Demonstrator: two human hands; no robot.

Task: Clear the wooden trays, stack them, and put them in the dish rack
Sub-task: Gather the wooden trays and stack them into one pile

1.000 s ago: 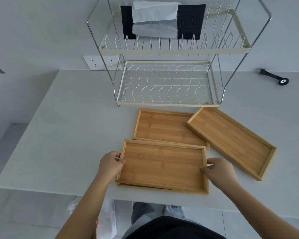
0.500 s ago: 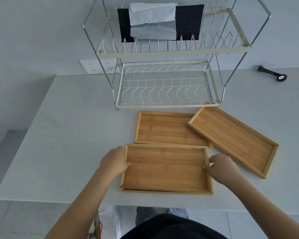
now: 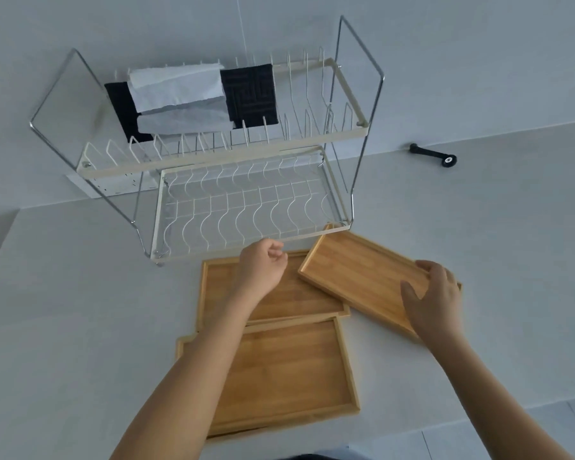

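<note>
Near the counter's front edge lies a wooden tray [image 3: 279, 370], with the rim of a second tray peeking out beneath it. Behind it a middle tray [image 3: 299, 293] lies flat, and an angled tray [image 3: 356, 273] overlaps its right end. My left hand [image 3: 263, 267] hovers over the middle tray, loosely curled and empty. My right hand [image 3: 432, 297] rests spread on the angled tray's right end, fingers over its far rim. The two-tier wire dish rack [image 3: 246, 207] stands just behind the trays, with its lower tier bare.
A black cloth [image 3: 249, 94] and a white paper towel [image 3: 176, 91] hang in the rack's upper tier. A black handle-like object [image 3: 434, 155] lies at the back right by the wall. A wall socket [image 3: 113, 187] sits behind the rack's left leg.
Both hands let go of the near tray's ends. The left moved forward over the middle tray, and the right moved onto the angled tray. The camera view shifted and tilted.
</note>
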